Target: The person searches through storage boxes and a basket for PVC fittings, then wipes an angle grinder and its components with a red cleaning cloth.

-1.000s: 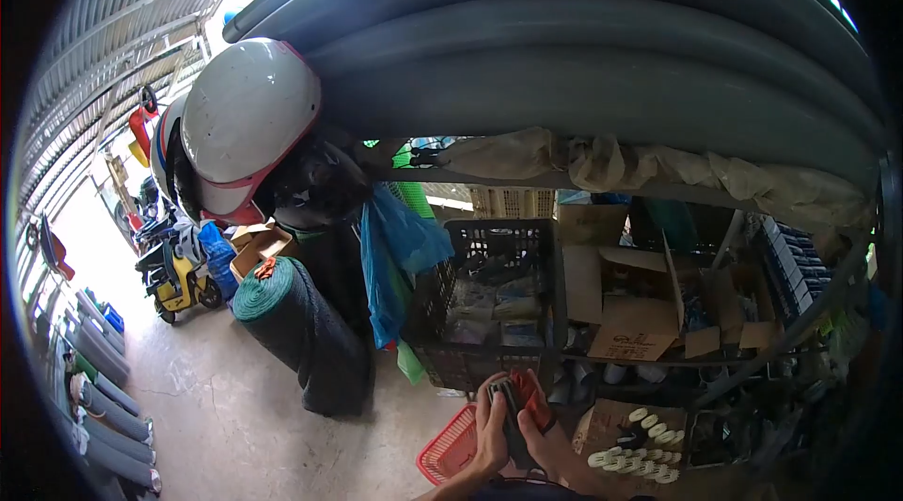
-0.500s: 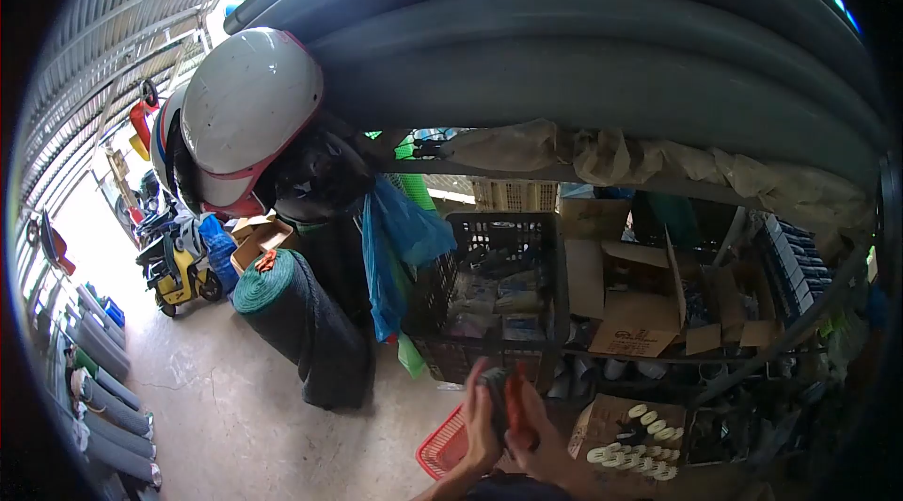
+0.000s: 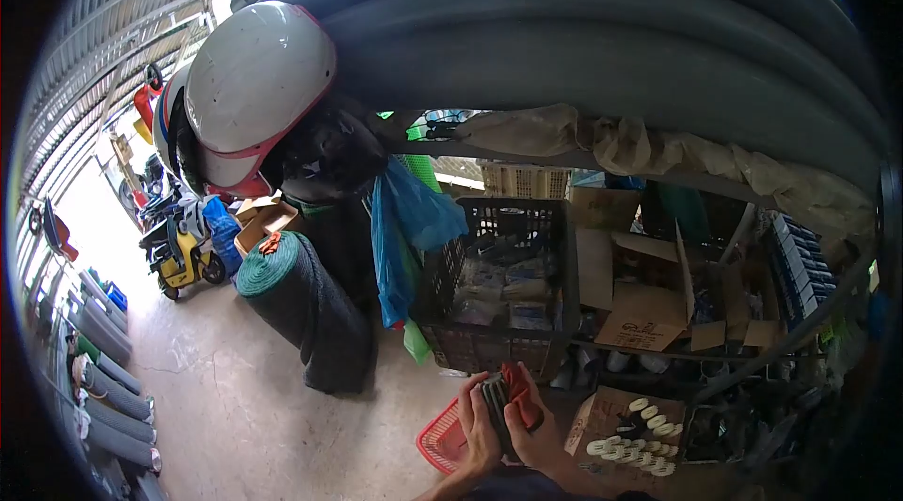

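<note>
My left hand (image 3: 478, 428) is closed around a dark grey-green object (image 3: 496, 397) with a ribbed or layered end; its kind is not clear. My right hand (image 3: 536, 435) grips a crumpled red-orange cloth (image 3: 521, 388), which lies against the right side of the dark object. Both hands are close together at the bottom centre, above the floor. Just left of and below them is a red plastic basket (image 3: 435, 440), partly hidden by my left hand and forearm.
A cardboard sheet (image 3: 585, 428) with several cream rings lies to the right. Beyond my hands stands a black crate (image 3: 489, 350) of bagged items, with open cardboard boxes (image 3: 649, 313) beside it. A rolled green mesh (image 3: 320, 332) stands left; helmets (image 3: 254, 78) hang above.
My hands have tilted and drawn slightly apart at the top, so the ribbed end of the dark object and more of the red cloth show. The camera view has shifted slightly.
</note>
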Tool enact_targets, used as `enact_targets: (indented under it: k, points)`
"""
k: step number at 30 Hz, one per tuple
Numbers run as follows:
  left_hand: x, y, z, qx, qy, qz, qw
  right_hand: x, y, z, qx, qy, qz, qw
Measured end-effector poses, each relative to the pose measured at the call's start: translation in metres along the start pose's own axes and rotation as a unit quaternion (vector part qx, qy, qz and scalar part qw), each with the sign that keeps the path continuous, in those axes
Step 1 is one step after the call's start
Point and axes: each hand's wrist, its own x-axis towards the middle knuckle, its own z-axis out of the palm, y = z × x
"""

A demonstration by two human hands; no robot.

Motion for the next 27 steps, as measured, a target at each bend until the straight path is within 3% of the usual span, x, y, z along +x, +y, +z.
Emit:
enact_targets:
  k: [2, 8, 11, 14, 17, 20, 23, 26, 27]
  points:
    - [-0.007, -0.005, 0.002, 0.044, 0.013, 0.059, 0.997, -0.005, -0.003, -0.005, 0.006, -0.028, 0.085, 0.996]
    - [-0.007, 0.005, 0.012, 0.023, 0.025, 0.018, 0.999, -0.008, -0.005, -0.010, -0.185, -0.029, 0.195, 0.963]
    - [-0.003, -0.007, 0.003, 0.028, 0.006, 0.018, 0.999, -0.001, -0.027, -0.015, -0.213, -0.068, 0.234, 0.946]
    - [0.006, -0.011, 0.000, 0.015, -0.004, 0.121, 0.992, -0.004, -0.003, -0.018, -0.151, -0.062, 0.191, 0.968]
    - [0.012, 0.017, 0.000, -0.019, -0.004, 0.107, 0.994, -0.008, 0.019, -0.020, -0.068, -0.058, 0.168, 0.982]
    - [0.020, 0.021, 0.000, -0.039, -0.014, 0.119, 0.992, -0.003, -0.007, -0.016, 0.068, -0.080, 0.067, 0.992]
    - [0.033, 0.015, -0.017, -0.024, -0.037, 0.026, 0.999, -0.005, 0.012, -0.017, -0.007, -0.113, 0.091, 0.989]
    - [0.040, 0.008, -0.031, 0.105, -0.010, 0.057, 0.993, -0.003, -0.001, -0.011, -0.011, -0.088, 0.164, 0.982]
    - [0.037, 0.013, -0.031, 0.093, 0.008, 0.073, 0.993, 0.001, -0.010, -0.008, -0.047, -0.098, 0.147, 0.983]
